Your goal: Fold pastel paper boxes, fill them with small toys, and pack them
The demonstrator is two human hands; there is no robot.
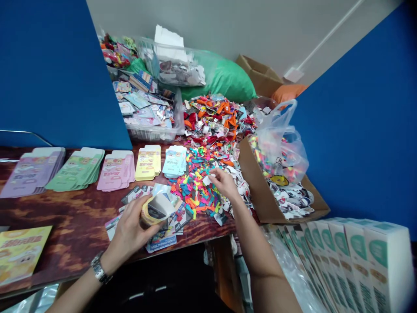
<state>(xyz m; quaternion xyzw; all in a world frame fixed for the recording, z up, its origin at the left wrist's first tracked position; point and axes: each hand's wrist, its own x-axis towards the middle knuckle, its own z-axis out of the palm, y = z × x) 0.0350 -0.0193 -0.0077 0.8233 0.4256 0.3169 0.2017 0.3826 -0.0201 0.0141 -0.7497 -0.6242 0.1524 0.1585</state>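
My left hand is wrapped round a small yellow paper box, whose open top faces me and shows dark and white flat pieces inside. Beneath it, printed cards lie spread near the table's front edge. Over a heap of small bright-coloured pieces, my right hand pinches a small white piece between thumb and fingers. What kind of piece it is, I cannot make out.
Flat boxes in purple, green, pink, yellow and blue stand in stacks along the table. Behind are plastic bins of packets. A cardboard box stands right, beside a row of white-green boxes.
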